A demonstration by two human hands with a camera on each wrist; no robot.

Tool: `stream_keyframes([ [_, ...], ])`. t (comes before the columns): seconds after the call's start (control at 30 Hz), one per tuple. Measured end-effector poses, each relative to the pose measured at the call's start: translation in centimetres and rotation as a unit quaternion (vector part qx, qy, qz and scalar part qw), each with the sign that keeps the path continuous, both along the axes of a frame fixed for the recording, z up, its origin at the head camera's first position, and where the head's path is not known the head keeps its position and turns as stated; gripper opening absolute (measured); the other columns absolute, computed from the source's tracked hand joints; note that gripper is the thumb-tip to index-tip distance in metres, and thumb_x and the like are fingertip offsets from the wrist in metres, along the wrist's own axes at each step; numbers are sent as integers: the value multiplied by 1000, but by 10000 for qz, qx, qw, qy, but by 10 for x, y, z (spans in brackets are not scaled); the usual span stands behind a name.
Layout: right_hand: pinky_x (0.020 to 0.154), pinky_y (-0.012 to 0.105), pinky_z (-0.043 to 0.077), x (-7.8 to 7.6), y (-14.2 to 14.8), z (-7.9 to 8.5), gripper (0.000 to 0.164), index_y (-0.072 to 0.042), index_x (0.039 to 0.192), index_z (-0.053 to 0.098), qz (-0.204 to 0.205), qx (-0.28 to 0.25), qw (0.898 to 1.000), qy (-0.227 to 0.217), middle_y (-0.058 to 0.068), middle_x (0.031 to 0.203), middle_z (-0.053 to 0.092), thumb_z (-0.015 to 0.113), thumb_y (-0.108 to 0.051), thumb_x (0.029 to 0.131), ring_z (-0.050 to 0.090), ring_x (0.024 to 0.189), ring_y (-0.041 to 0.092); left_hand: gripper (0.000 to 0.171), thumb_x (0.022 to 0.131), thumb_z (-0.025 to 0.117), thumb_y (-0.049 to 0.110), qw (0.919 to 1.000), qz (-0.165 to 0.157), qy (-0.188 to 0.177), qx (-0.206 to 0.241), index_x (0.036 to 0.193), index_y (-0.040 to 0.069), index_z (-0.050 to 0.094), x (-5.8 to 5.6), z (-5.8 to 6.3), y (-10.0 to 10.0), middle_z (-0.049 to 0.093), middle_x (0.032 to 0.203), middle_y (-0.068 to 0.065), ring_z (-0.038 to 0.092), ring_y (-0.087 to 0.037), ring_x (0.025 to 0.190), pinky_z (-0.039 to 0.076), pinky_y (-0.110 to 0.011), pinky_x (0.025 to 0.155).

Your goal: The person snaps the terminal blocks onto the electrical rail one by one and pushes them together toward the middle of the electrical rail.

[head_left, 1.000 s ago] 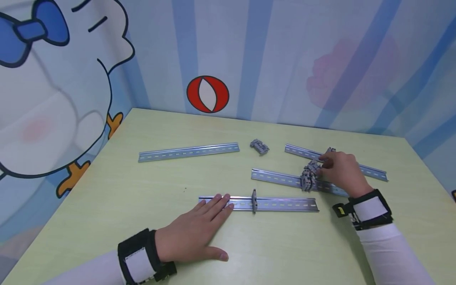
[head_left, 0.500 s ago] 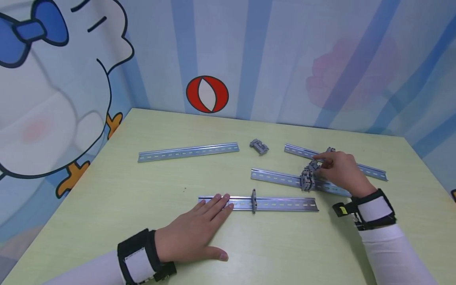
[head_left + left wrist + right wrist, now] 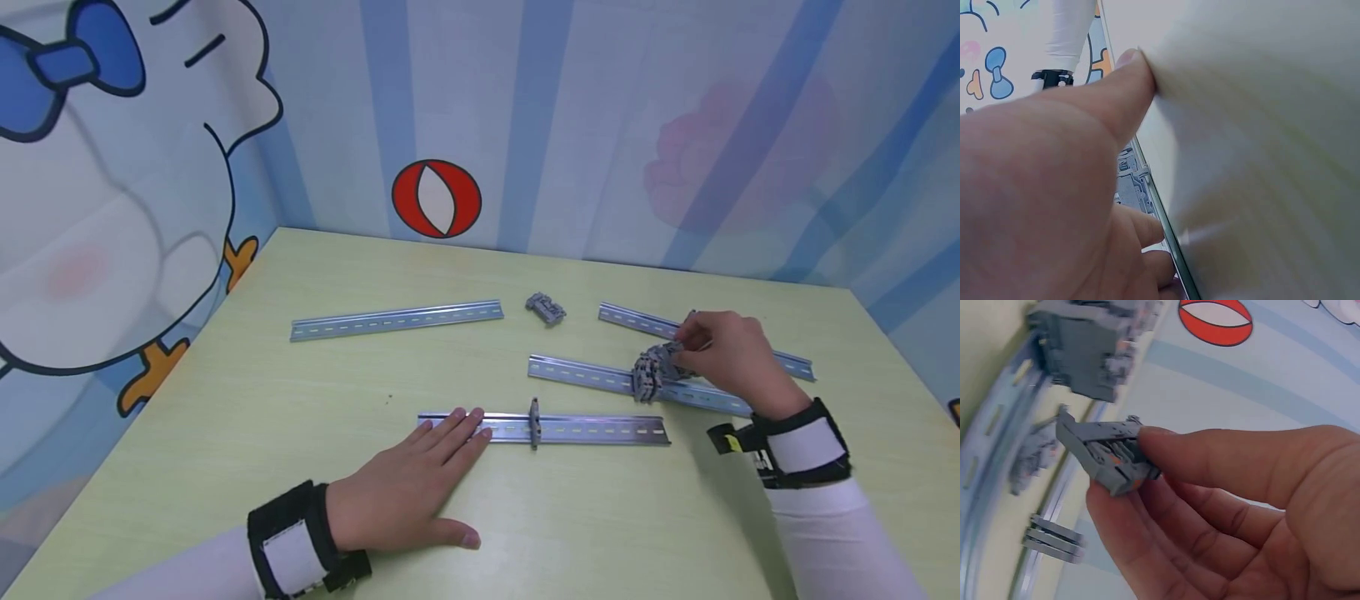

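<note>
My left hand (image 3: 408, 492) lies flat, its straight fingers resting on the left end of the nearest slotted metal DIN rail (image 3: 607, 430). One thin grey terminal block (image 3: 535, 423) stands upright across that rail, right of the fingertips. Over the rails at the right, my right hand (image 3: 731, 354) pinches a grey terminal block (image 3: 1110, 453) between thumb and fingers; small orange marks show on it in the right wrist view. Just left of this hand, a cluster of grey terminal blocks (image 3: 648, 377) sits on the middle rail (image 3: 577, 372). The left wrist view shows mostly thumb and tabletop.
A bare rail (image 3: 397, 321) lies at the back left. Beside it is a loose group of grey blocks (image 3: 546, 309). Another rail (image 3: 633, 318) at the back right is partly behind my right hand, with a pair of blocks (image 3: 1054, 539) on it. A printed wall (image 3: 570, 125) borders the table.
My right hand has shifted slightly right and up in the head view, away from the block cluster. The left hand and the nearest rail have stayed still.
</note>
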State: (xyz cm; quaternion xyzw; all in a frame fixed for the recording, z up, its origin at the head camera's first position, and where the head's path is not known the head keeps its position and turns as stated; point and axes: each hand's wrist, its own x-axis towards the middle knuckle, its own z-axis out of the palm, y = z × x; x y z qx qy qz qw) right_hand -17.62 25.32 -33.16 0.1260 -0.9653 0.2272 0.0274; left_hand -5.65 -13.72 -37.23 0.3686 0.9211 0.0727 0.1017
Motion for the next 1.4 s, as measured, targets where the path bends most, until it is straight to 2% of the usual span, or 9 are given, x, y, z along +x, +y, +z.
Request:
stream_keyframes([
  [0.23, 57, 34, 53, 12, -4, 18, 24, 1, 107, 68, 25, 18, 9996, -281, 13, 86, 71, 70, -10, 86, 66, 65, 17, 100, 86, 51, 70, 10000, -24, 60, 2, 157, 10, 15, 0, -1, 1, 7, 164, -10, 8, -27, 150, 24, -48, 117],
  [0.37, 58, 32, 52, 17, -6, 25, 20, -2, 102, 68, 182, 160, 9979, -593, 7, 84, 70, 72, -11, 84, 65, 63, 14, 100, 86, 52, 70, 10000, 5, 61, -9, 157, 10, 15, 0, -1, 1, 7, 164, -10, 8, -26, 150, 23, -47, 117],
  [0.57, 60, 33, 55, 25, -11, 32, 20, -3, 97, 66, 527, 362, 9874, -1448, 3, 82, 69, 75, -11, 82, 65, 64, 13, 101, 85, 52, 72, 10000, 29, 34, -22, 157, 10, 15, -1, -2, 1, 6, 164, -9, 7, -26, 150, 21, -48, 117],
  [0.77, 59, 31, 55, 29, -23, 27, 17, -3, 93, 67, 806, 393, 9760, -1984, 2, 81, 69, 76, -7, 79, 66, 64, 12, 102, 85, 53, 71, 10000, 41, 53, 15, 157, 9, 15, 0, -2, 0, 7, 164, -10, 7, -27, 150, 21, -48, 118],
  [0.9, 57, 30, 55, 31, -27, 21, 14, -4, 88, 69, 786, 573, 9726, -2112, 2, 77, 67, 78, -6, 77, 65, 61, 12, 102, 85, 53, 71, 10000, -1, 67, 58, 157, 9, 16, 0, -1, 0, 8, 164, -10, 8, -27, 150, 21, -48, 118],
  [1.07, 56, 30, 53, 31, -30, 17, 14, -4, 85, 71, 654, 807, 9736, -2033, 1, 74, 66, 80, -6, 75, 64, 58, 12, 102, 85, 52, 72, 10000, 3, 50, -13, 157, 10, 14, -1, -3, 1, 6, 164, -9, 7, -26, 151, 20, -47, 118],
  [1.4, 57, 30, 53, 30, -32, 13, 14, -3, 84, 71, 616, 859, 9748, -1966, 0, 70, 66, 81, -7, 75, 63, 57, 12, 103, 85, 52, 72, 10000, 11, 54, -19, 157, 11, 13, -1, -5, 1, 5, 164, -9, 5, -26, 151, 19, -47, 118],
])
